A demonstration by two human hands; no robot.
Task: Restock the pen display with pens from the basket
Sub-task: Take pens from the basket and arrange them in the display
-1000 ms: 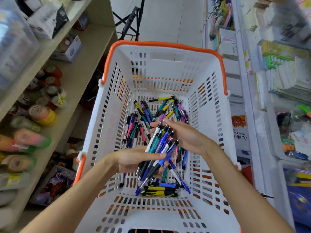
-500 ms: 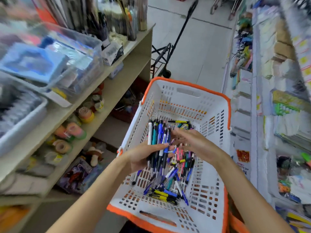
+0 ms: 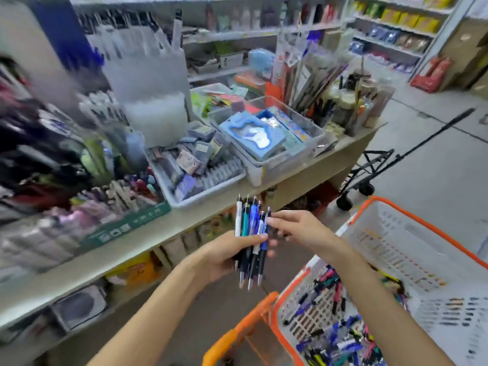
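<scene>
In the head view, the left hand (image 3: 227,256) is gripping a bunch of pens (image 3: 252,239) upright, tips down, in front of the counter (image 3: 148,239). The right hand (image 3: 298,228) is touching the bunch's right side with loosely straightened fingers, grasping nothing. The basket (image 3: 396,260), with more pens inside, is sitting near right. Judging by this, the carrying step is underway; next comes finding the pen display (image 3: 87,40), far left and blurred, and slotting pens in.

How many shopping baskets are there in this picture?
1: the white basket with the orange rim sits at lower right, beside the shelf, with loose pens lying in its bottom. Blur may hide others.
</scene>
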